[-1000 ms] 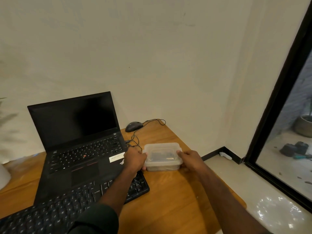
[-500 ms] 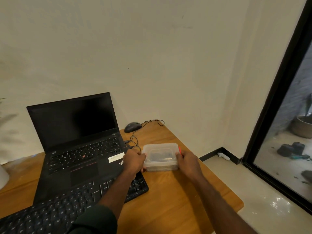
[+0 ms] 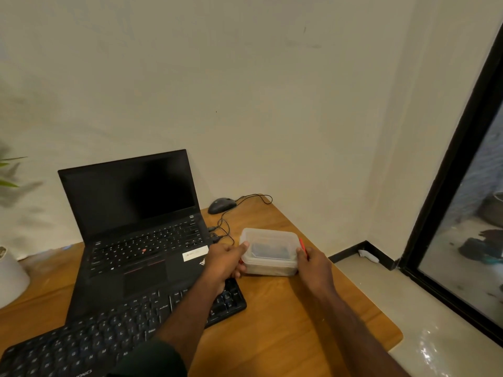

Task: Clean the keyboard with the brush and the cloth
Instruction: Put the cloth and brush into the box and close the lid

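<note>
Keyboard (image 3: 114, 338) beside lidded box (image 3: 269, 251) holding something dark.

laptop (image 3: 136, 227) open | mouse (image 3: 221, 205) behind | white pot (image 3: 11, 276) left

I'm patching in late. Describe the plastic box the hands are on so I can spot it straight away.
Start at the open black laptop on the wooden desk; look just to its right, nearer than the wired mouse. The plastic box sits there, gripped by the left hand and right hand. It is the only translucent, lidded thing there, with something dark inside.
</note>
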Motion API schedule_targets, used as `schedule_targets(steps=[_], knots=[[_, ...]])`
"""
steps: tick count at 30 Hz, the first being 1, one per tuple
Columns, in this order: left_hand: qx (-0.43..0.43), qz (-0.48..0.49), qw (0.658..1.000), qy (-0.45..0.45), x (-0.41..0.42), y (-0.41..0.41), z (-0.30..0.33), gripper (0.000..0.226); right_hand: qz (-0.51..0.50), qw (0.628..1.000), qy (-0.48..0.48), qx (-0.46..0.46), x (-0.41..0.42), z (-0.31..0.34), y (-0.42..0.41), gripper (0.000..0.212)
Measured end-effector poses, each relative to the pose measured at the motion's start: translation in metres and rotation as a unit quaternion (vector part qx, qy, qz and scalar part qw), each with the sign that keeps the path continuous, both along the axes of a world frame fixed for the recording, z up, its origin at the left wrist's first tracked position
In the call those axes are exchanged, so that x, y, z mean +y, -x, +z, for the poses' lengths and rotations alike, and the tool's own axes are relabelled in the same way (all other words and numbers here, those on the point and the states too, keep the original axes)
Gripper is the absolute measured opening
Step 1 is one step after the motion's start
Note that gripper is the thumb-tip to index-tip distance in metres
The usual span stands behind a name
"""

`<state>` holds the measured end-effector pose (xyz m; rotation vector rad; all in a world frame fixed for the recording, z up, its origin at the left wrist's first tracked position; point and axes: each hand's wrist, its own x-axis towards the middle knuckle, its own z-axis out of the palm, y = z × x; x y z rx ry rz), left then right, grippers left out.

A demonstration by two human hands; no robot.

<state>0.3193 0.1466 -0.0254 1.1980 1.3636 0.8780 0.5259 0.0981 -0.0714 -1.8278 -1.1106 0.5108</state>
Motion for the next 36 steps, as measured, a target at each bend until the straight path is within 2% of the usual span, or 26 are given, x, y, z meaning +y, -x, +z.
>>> schedule_targets(steps=[4, 9, 12, 17, 25, 32, 36], knots=[[-0.033, 0.027, 0.999, 0.013, 0.000, 0.003, -0.004, 0.032, -0.001, 1.000, -0.004, -0.001, 0.001, -0.001, 0.000, 0.034], [0.073, 0.122, 0.986, -0.087, -0.001, 0.003, -0.011, 0.032, 0.021, 0.999, -0.020, -0.030, -0.002, 0.001, 0.008, 0.031], [0.093, 0.124, 0.980, -0.125, -0.007, 0.001, -0.015, 0.029, 0.024, 0.999, -0.027, -0.040, -0.003, 0.002, 0.012, 0.031], [0.079, 0.135, 0.979, -0.129, -0.006, -0.002, -0.017, 0.022, 0.021, 0.998, -0.028, -0.042, -0.001, 0.002, 0.014, 0.032], [0.051, 0.137, 0.985, -0.094, -0.001, 0.000, -0.017, 0.027, 0.018, 0.997, -0.027, -0.066, 0.001, 0.000, 0.015, 0.031], [-0.044, 0.177, 0.983, -0.026, -0.002, -0.009, -0.017, 0.021, -0.013, 0.997, -0.022, -0.069, 0.003, 0.000, 0.021, 0.031], [-0.085, 0.208, 0.974, -0.021, -0.002, -0.016, -0.016, 0.020, -0.038, 0.997, -0.019, -0.065, 0.006, 0.005, 0.027, 0.030]])
